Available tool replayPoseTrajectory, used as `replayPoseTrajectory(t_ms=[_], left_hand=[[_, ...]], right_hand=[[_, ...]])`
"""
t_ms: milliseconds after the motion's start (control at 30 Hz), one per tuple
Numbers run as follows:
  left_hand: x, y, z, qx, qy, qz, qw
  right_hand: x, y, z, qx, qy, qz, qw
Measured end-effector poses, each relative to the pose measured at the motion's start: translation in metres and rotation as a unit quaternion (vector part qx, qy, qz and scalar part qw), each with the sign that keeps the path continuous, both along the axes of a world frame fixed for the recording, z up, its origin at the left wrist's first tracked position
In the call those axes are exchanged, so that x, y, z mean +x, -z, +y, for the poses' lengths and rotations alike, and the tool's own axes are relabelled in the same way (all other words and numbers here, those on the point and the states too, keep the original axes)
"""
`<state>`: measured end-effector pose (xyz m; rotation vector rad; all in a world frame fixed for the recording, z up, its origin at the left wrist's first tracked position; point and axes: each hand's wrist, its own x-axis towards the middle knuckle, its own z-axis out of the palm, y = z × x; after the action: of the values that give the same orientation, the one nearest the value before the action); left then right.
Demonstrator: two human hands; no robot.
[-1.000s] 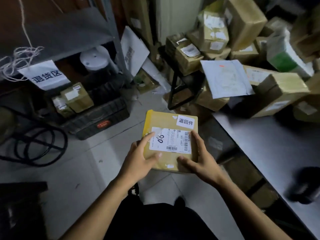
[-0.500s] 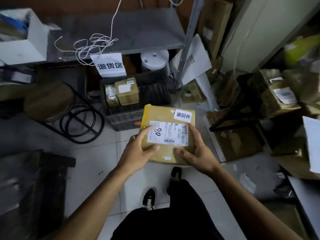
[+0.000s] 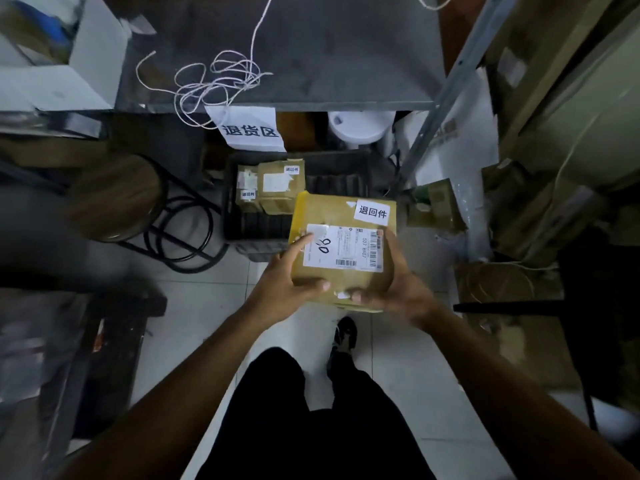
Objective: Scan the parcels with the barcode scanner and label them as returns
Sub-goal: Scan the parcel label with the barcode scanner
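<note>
I hold a flat brown parcel [image 3: 332, 213] in front of me with both hands. It carries a white shipping label [image 3: 349, 249] with a barcode and a small white return sticker [image 3: 372, 211] at its far right corner. My left hand [image 3: 282, 284] grips its left near corner, forefinger on the label. My right hand [image 3: 398, 289] grips the right near corner. Just beyond the parcel a black crate [image 3: 339, 178] on the floor holds two smaller brown parcels [image 3: 280, 183], each with a return sticker. No barcode scanner is in view.
A grey metal shelf [image 3: 311, 53] with loose white string [image 3: 214, 81] hangs over the crate, a paper sign [image 3: 249, 129] taped to its edge. A round stool [image 3: 114, 199] and black cable coil [image 3: 180, 233] stand left. Cardboard boxes [image 3: 440, 206] crowd the right. My legs stand on white tiles.
My view has swung left from the parcel pile and table toward the shelf and crate. The parcel, held the same way in both hands, now hangs close over the crate.
</note>
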<state>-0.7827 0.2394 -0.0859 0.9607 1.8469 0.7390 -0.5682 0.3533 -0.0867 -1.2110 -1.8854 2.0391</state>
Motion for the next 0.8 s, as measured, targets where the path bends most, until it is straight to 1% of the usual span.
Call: replayPoseTrajectory(t_ms=[167, 333, 500, 667, 800], left_hand=[[-0.021, 0.031, 0.052, -0.026, -0.009, -0.012, 1.0], [-0.054, 0.082, 0.103, -0.043, -0.002, -0.036, 0.998], [-0.098, 0.151, 0.157, -0.037, 0.02, -0.048, 0.998], [-0.129, 0.242, 0.209, -0.061, 0.049, -0.051, 0.996], [-0.136, 0.315, 0.24, -0.078, 0.053, -0.055, 0.994]], right_hand=[[-0.025, 0.027, 0.066, 0.002, -0.035, -0.044, 0.998], [-0.063, 0.073, 0.121, 0.01, -0.042, -0.092, 0.995], [-0.101, 0.145, 0.17, 0.008, -0.031, -0.096, 0.995], [-0.125, 0.231, 0.209, 0.027, -0.015, -0.13, 0.991], [-0.133, 0.304, 0.235, 0.013, -0.021, -0.144, 0.989]])
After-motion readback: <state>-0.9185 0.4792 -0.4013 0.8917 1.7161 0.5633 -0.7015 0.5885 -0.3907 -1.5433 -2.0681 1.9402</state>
